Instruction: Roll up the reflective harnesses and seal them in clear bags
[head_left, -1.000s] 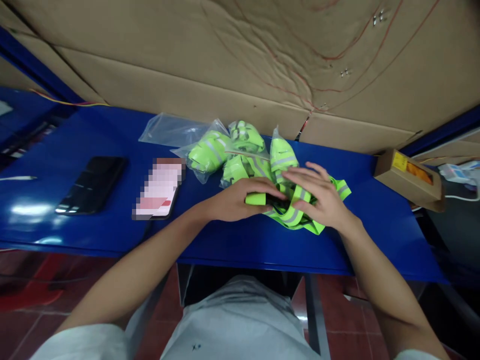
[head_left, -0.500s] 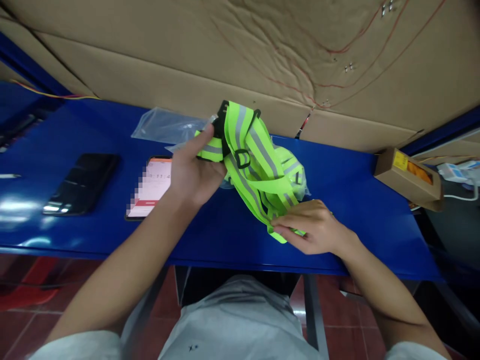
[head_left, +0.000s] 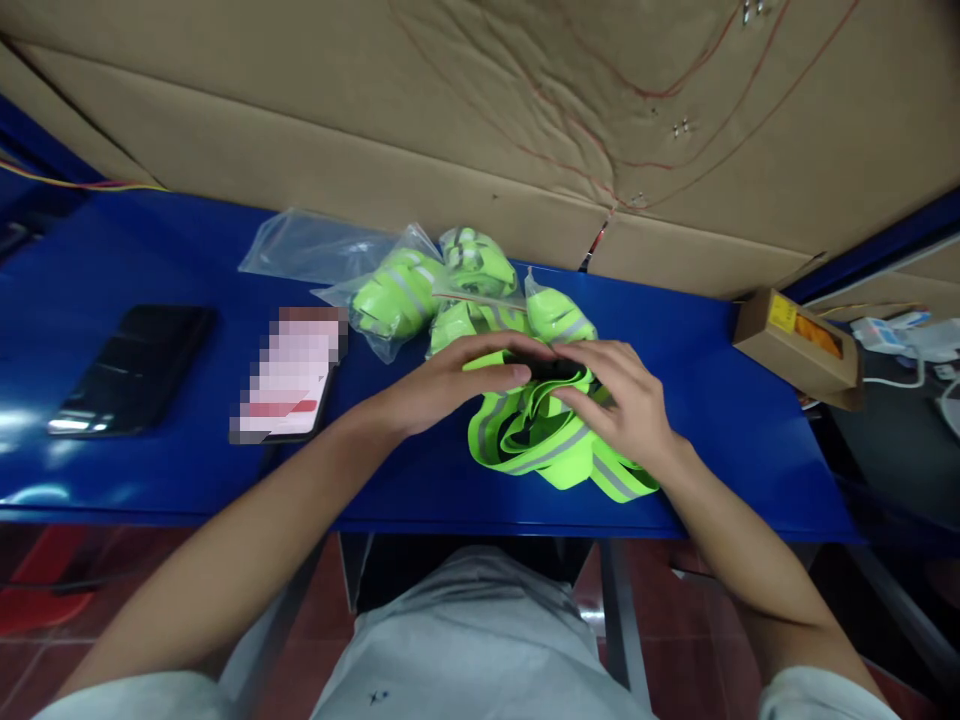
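Note:
A neon yellow-green reflective strap harness with grey stripes lies in loose loops on the blue table in front of me. My left hand grips its upper left part, thumb on the near side and fingers behind. On the upper right, my right hand pinches the bands between thumb and fingers. The two hands' fingertips nearly meet over a dark part of the strap. One end of the band trails out below my right hand. Just behind lie several clear bags with bundled straps of the same kind, among them a bagged bundle at the left.
An empty clear plastic bag lies against the cardboard wall. To the left are a lit phone and a dark phone. A small cardboard box stands at the right end of the blue table.
The harness has come down from its raised, stretched-out position onto the table and is bunched in loops. My hands have moved together over it, uncovering the bagged bundles behind.

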